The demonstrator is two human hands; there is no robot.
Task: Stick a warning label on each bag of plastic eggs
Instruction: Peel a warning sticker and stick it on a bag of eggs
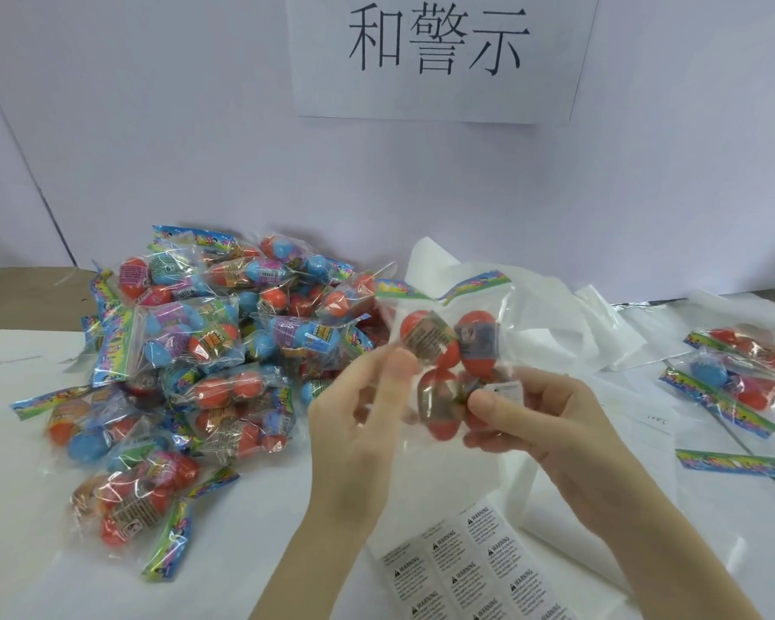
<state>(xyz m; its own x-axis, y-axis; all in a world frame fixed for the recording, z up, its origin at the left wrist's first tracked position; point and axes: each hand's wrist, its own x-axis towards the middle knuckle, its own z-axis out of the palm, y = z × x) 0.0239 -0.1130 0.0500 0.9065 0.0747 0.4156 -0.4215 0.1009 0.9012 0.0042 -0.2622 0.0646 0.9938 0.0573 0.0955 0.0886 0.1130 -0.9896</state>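
Clear bag [450,346] of red eggs is held up just above the label sheet [461,570], left hand [359,409] pinching its edge to steady it, right hand [538,422] gripping its lower corner, apparently pressing a label [504,389] on; unlabelled pile [189,351] left of the sheet

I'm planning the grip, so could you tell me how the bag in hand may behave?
The bag, pinched by left hand and right hand, looks crinkly, so probably floppy and slippery. Its round eggs likely shift inside.

pale wall [175,127], paper sign [439,55], white table [19,507]
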